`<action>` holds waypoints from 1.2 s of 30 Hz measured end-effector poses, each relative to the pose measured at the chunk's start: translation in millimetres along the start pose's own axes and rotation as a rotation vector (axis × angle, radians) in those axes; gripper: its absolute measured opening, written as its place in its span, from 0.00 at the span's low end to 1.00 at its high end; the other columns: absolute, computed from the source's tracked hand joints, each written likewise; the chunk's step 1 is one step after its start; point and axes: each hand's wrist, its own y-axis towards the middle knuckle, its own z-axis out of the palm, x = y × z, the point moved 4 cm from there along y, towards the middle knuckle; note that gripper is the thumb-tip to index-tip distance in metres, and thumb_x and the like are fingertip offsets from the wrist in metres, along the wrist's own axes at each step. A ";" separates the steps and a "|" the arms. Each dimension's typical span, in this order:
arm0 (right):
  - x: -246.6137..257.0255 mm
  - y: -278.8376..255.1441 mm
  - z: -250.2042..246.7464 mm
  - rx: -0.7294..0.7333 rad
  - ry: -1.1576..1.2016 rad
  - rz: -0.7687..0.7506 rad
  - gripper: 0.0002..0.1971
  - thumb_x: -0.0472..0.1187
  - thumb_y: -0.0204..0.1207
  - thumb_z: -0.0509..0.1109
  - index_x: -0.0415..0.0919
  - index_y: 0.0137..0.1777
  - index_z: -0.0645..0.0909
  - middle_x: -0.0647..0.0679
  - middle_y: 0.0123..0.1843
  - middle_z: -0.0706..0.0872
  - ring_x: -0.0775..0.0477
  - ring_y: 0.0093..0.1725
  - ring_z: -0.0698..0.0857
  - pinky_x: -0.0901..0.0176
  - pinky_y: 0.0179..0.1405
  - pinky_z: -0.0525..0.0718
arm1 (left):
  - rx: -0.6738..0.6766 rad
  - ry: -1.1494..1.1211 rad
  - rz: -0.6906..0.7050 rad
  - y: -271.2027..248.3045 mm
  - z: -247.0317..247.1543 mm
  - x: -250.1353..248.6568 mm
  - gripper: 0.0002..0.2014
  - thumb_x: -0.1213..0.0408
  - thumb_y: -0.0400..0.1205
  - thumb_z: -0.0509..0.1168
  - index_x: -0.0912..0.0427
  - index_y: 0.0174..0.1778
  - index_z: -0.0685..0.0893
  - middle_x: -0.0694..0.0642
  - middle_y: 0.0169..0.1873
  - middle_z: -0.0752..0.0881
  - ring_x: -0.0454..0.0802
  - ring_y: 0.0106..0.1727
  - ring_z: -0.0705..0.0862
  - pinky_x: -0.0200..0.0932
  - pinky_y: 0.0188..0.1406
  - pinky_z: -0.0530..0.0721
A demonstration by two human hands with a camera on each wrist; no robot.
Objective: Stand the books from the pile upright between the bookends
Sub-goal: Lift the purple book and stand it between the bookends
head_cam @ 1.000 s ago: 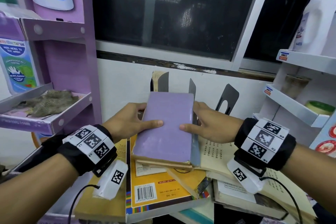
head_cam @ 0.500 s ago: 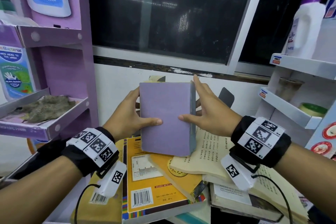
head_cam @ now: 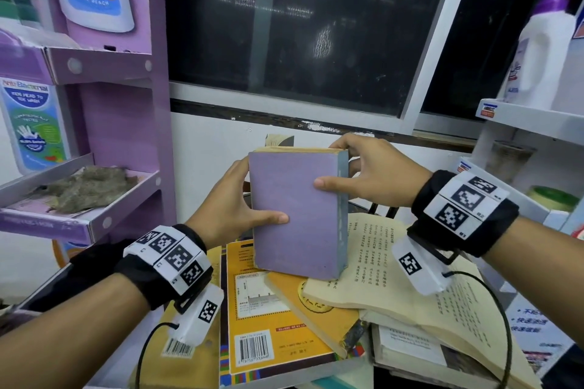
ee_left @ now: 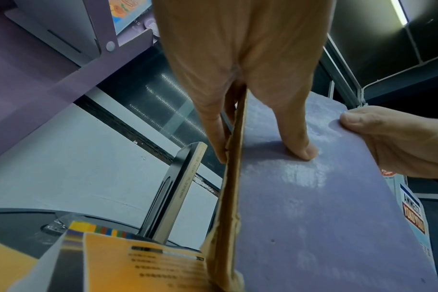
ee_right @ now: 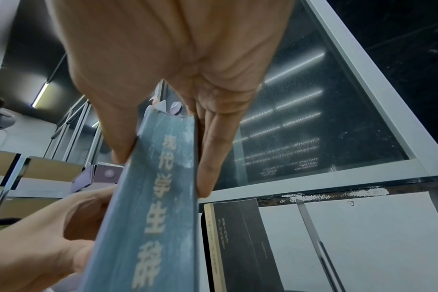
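Observation:
A thick book with a purple cover [head_cam: 297,215] and grey-blue spine [ee_right: 158,197] is held upright, its lower edge just above the pile. My left hand [head_cam: 243,199] grips its left edge, thumb on the cover [ee_left: 300,150]. My right hand [head_cam: 354,167] pinches the spine side near the top corner. Behind it a dark book [ee_right: 240,243] stands upright against the wall, with a black metal bookend [ee_right: 315,243] to its right. In the head view only that book's top [head_cam: 279,139] shows. The pile holds an orange book [head_cam: 268,309] and an open book [head_cam: 395,262].
A purple display shelf [head_cam: 126,136] stands close on the left. On the right a white shelf [head_cam: 531,120] carries a white bottle [head_cam: 543,50]. A dark window [head_cam: 300,25] and a white wall lie behind the bookends.
The purple book went from lying tilted on the pile to upright and higher. My right hand's fingers shifted to its top right corner, and the left hand stayed on the left edge.

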 end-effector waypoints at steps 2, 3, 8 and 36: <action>-0.1 0.6 1.1 -0.011 0.027 -0.007 0.33 0.72 0.56 0.77 0.53 0.56 0.78 0.54 0.54 0.89 0.51 0.49 0.91 0.45 0.46 0.92 | 0.001 0.008 -0.001 1.9 -0.1 0.3 0.49 0.44 0.60 0.84 0.30 0.76 0.66 0.32 0.69 0.74 0.42 0.70 0.78 0.50 0.64 0.86; -0.5 0.8 1.6 -0.021 0.038 -0.008 0.33 0.72 0.56 0.77 0.52 0.55 0.78 0.54 0.54 0.89 0.50 0.49 0.91 0.44 0.44 0.92 | 0.003 0.009 -0.003 3.2 -0.4 0.8 0.48 0.44 0.61 0.84 0.30 0.75 0.66 0.33 0.69 0.74 0.42 0.70 0.78 0.50 0.63 0.86; 0.9 3.0 -1.8 -0.103 0.025 -0.013 0.32 0.71 0.59 0.76 0.51 0.55 0.77 0.52 0.52 0.89 0.49 0.49 0.90 0.42 0.42 0.91 | 0.043 -0.034 -0.015 16.3 -3.9 3.8 0.50 0.44 0.61 0.85 0.33 0.78 0.67 0.37 0.73 0.76 0.45 0.68 0.81 0.53 0.52 0.92; -46.0 105.9 8.6 -0.431 -0.242 0.286 0.32 0.59 0.70 0.79 0.33 0.58 0.74 0.39 0.53 0.84 0.40 0.49 0.81 0.56 0.40 0.73 | 0.199 0.623 -0.034 136.3 3.1 63.3 0.47 0.55 0.73 0.81 0.56 0.86 0.65 0.57 0.86 0.62 0.54 0.86 0.62 0.43 0.82 0.59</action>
